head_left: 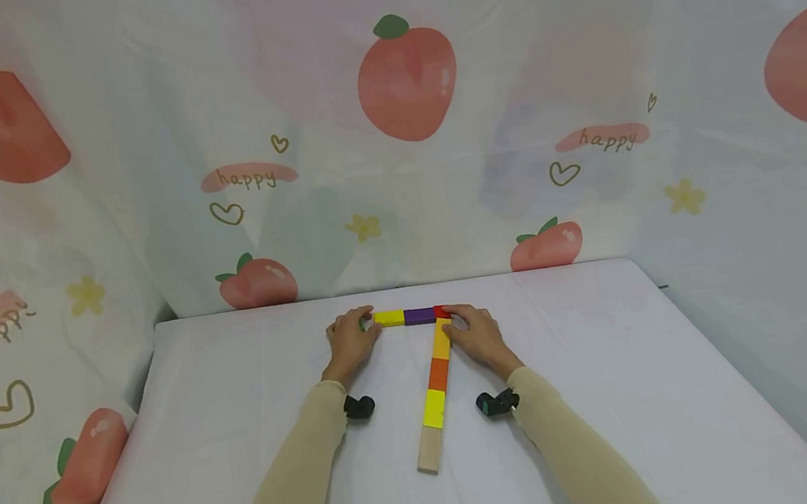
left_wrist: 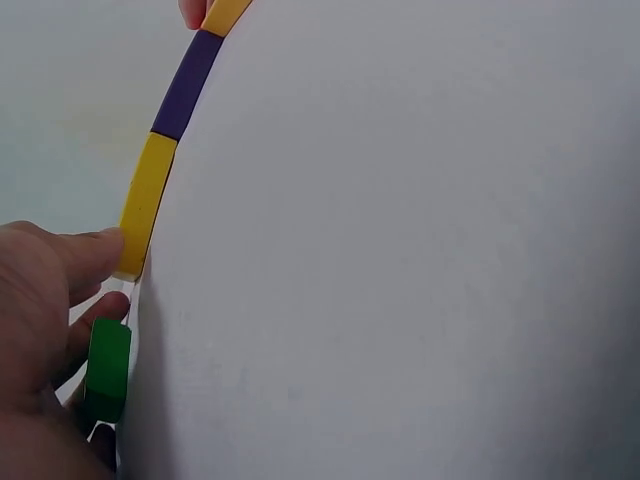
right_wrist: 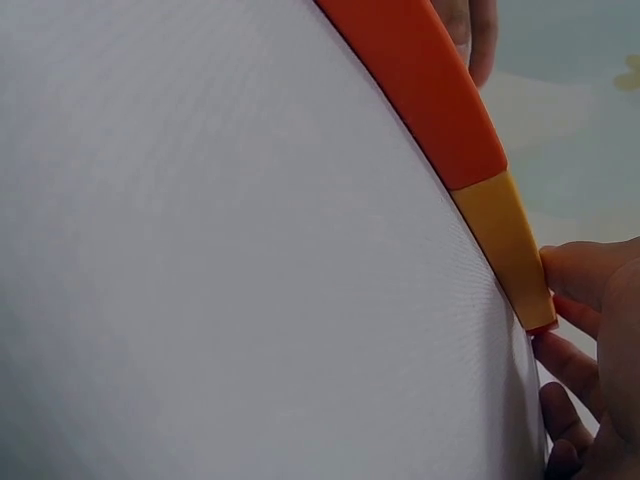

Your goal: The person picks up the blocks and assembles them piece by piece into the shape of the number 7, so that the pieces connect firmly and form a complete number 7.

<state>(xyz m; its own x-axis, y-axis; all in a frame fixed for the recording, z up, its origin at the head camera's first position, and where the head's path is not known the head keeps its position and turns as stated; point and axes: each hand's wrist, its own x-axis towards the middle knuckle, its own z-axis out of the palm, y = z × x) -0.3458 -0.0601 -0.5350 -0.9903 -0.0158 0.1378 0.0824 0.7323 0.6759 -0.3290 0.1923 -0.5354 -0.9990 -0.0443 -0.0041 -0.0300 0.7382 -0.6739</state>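
Observation:
Far back on the table, a yellow block (head_left: 389,318), a purple block (head_left: 420,316) and a red block (head_left: 441,312) form a row. My left hand (head_left: 351,341) holds the yellow block's left end between thumb and index finger. Close under its fingers is a green block (left_wrist: 107,370); whether they touch it I cannot tell. My right hand (head_left: 480,335) grips the row's right corner, index finger at the red block and thumb against an amber block (head_left: 442,338). Toward me from the amber one run an orange block (head_left: 438,375), another yellow block (head_left: 434,409) and a plain wooden block (head_left: 430,449).
A white cloth covers the table (head_left: 586,448). Just beyond its far edge hangs a curtain (head_left: 338,209) printed with fruit and words. Black wrist cameras (head_left: 498,403) sit on both forearms, either side of the slanting line of blocks.

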